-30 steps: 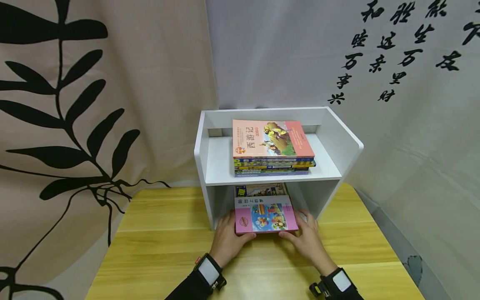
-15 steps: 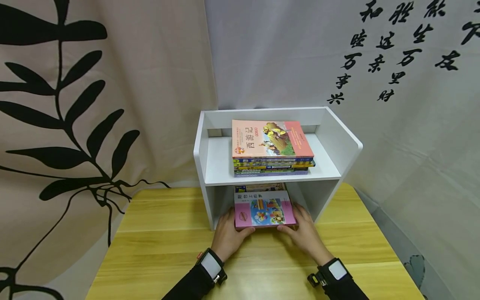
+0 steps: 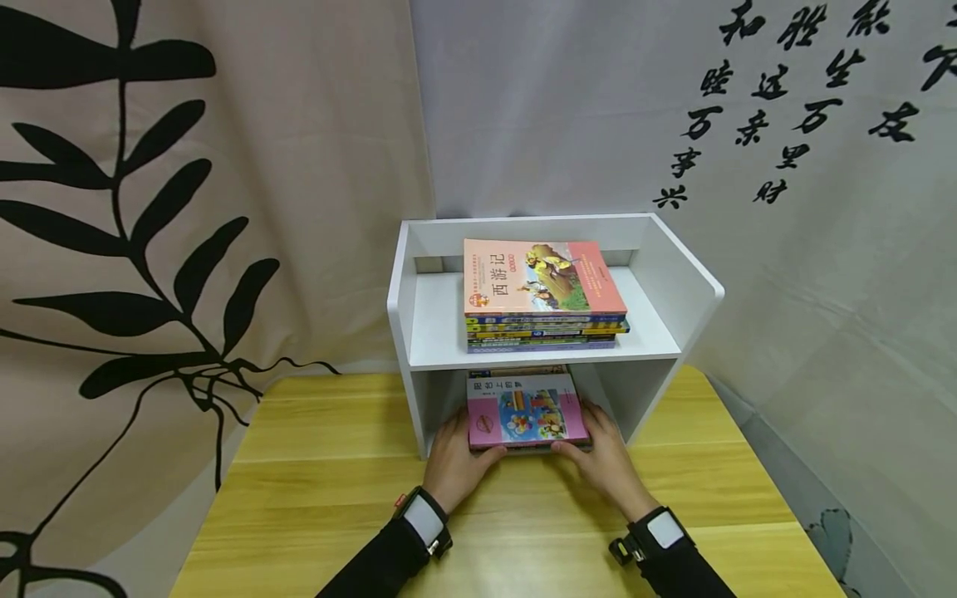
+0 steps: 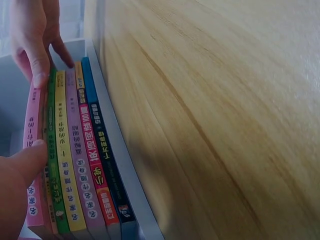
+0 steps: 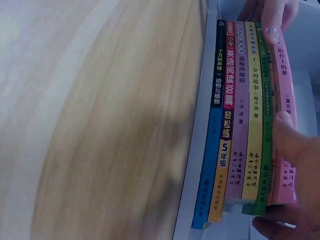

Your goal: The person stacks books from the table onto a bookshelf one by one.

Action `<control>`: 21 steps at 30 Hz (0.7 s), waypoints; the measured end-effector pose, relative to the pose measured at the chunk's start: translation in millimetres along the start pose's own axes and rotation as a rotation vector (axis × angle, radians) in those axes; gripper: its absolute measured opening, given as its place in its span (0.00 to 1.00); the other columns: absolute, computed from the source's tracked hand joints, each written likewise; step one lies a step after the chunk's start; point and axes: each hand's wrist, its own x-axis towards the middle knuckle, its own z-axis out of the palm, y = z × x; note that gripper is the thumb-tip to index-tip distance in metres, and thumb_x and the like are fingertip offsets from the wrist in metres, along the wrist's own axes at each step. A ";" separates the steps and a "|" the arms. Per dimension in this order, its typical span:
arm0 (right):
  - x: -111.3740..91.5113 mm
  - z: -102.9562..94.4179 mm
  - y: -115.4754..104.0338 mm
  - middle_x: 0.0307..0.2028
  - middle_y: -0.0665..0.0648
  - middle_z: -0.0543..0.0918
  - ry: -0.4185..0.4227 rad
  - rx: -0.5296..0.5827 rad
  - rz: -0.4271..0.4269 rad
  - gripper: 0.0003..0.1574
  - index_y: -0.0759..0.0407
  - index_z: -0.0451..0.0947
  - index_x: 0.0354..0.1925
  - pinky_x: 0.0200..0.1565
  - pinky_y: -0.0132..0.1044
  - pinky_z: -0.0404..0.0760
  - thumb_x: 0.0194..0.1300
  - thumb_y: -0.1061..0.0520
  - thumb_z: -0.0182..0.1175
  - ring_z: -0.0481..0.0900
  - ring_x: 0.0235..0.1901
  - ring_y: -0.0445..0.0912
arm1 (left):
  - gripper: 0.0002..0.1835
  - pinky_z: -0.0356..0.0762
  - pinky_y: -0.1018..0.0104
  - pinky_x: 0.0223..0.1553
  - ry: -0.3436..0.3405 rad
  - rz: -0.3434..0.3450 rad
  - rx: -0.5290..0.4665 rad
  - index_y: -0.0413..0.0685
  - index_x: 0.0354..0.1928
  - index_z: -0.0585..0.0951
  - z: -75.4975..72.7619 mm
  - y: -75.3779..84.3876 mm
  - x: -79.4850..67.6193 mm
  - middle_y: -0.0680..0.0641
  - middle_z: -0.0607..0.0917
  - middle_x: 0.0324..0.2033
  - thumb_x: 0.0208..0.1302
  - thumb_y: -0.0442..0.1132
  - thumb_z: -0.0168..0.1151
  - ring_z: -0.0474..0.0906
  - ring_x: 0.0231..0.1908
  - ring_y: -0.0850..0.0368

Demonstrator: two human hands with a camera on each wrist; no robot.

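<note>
A pink paperback book (image 3: pixel 486 419) lies on top of a stack of books in the lower compartment of the white shelf (image 3: pixel 419 407). My left hand (image 3: pixel 454 469) holds its left front corner, with the fingers along the side and the thumb at the front spine. At the right front corner, my right hand (image 3: pixel 611 469) grips it the same way. Both wrist views show the thumbs on the pink spine. Under it lie several books, among them a green book (image 4: pixel 59 200), a yellow book (image 4: pixel 70 175) and a blue book (image 5: pixel 206 170). The stack's rear is hidden by the upper board.
On the upper board rests another stack, topped by an orange picture-cover book (image 3: pixel 501 282). The shelf stands on a yellow wood-grain table (image 3: pixel 321 465), against curtains with a black plant print (image 3: pixel 134 316) and black characters. Side panels flank both hands.
The pink book has slid back into the lower compartment, covering more of the patterned book behind it. Both hands have moved slightly forward with it. The upper stack has stayed put.
</note>
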 end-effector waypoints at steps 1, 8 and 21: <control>0.6 -0.1 0.2 0.78 0.75 0.63 -0.001 -0.004 0.000 0.65 0.66 0.61 0.79 0.73 0.71 0.62 0.59 0.34 0.74 0.61 0.75 0.73 | 0.47 0.75 0.41 0.66 -0.002 0.000 0.005 0.39 0.70 0.75 0.0 -0.1 0.2 0.37 0.83 0.62 0.54 0.59 0.80 0.79 0.62 0.38; 4.8 1.3 0.5 0.78 0.75 0.64 0.008 -0.025 -0.006 0.64 0.67 0.62 0.79 0.73 0.70 0.62 0.60 0.34 0.73 0.61 0.75 0.73 | 0.47 0.75 0.41 0.66 -0.026 -0.022 0.009 0.39 0.71 0.74 -0.2 -0.7 4.4 0.37 0.82 0.63 0.57 0.61 0.77 0.78 0.62 0.38; 10.5 1.3 0.9 0.78 0.77 0.63 0.009 -0.028 -0.021 0.60 0.68 0.65 0.77 0.73 0.72 0.62 0.61 0.37 0.75 0.60 0.75 0.74 | 0.45 0.77 0.42 0.63 -0.018 -0.014 0.006 0.40 0.68 0.76 -2.1 -2.1 9.9 0.38 0.84 0.61 0.57 0.61 0.78 0.79 0.60 0.39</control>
